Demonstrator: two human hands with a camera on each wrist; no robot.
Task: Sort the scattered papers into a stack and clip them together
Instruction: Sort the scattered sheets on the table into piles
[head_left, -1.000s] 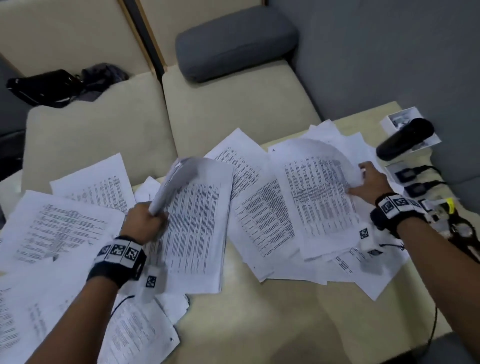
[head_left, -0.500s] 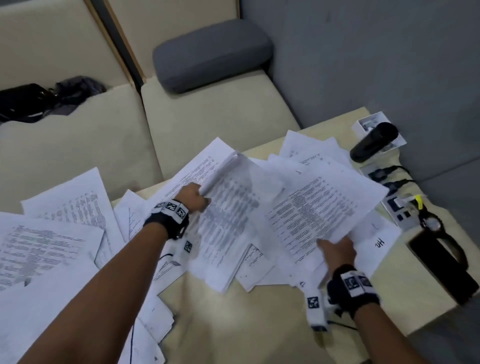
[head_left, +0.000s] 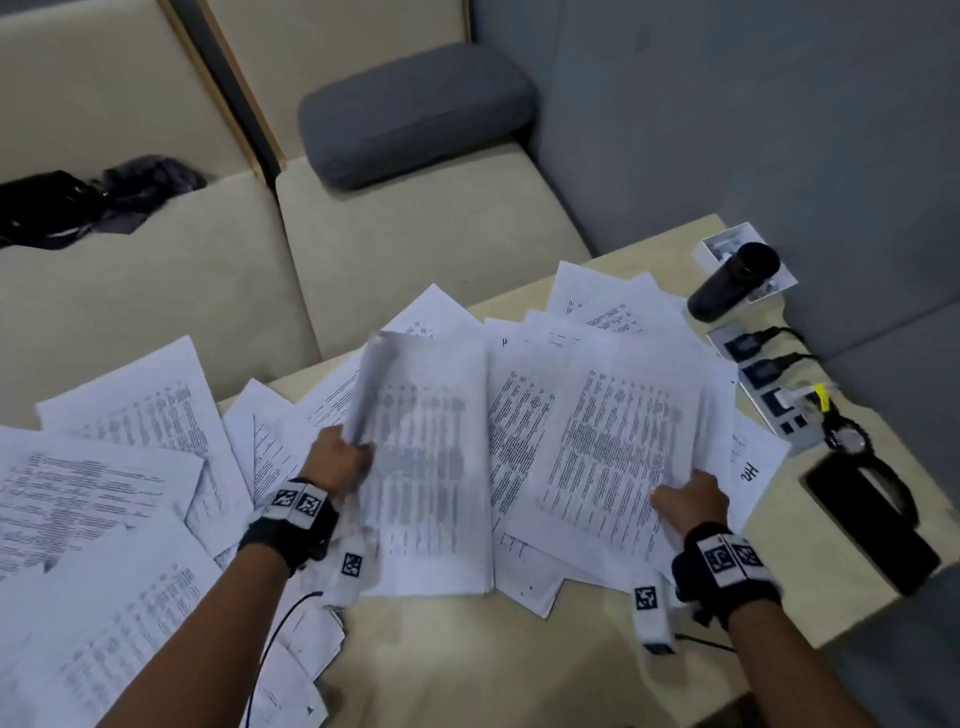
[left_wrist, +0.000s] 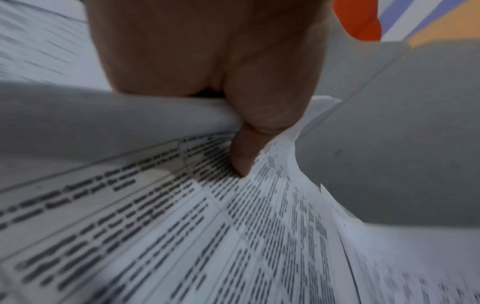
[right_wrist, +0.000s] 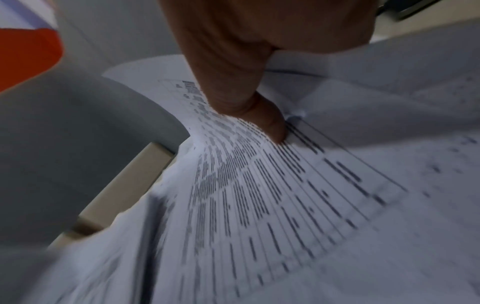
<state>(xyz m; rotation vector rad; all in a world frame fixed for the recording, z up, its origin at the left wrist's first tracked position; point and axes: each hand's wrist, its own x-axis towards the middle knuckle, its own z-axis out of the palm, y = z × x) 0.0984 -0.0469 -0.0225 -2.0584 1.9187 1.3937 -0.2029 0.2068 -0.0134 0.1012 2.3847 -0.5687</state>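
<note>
My left hand (head_left: 340, 457) pinches a curled bundle (head_left: 415, 467) on the desk (head_left: 519, 649); my right hand (head_left: 693, 501) grips a second sheaf (head_left: 613, 447) just right of it, long edges parallel. More papers (head_left: 104, 493) lie left of the bundle, nearer my left hand. Sheet counts are probably unreadable.

— What sits at the right edge of the bench (head_left: 467, 665)?
— A black cylinder (head_left: 733, 281) lying on a small white box (head_left: 719, 244), then a power strip (head_left: 769, 395).
— Upper left of the frame?
— A black bag (head_left: 41, 208) on the beige sofa (head_left: 405, 249); a grey cushion (head_left: 415, 111) at top centre.
</note>
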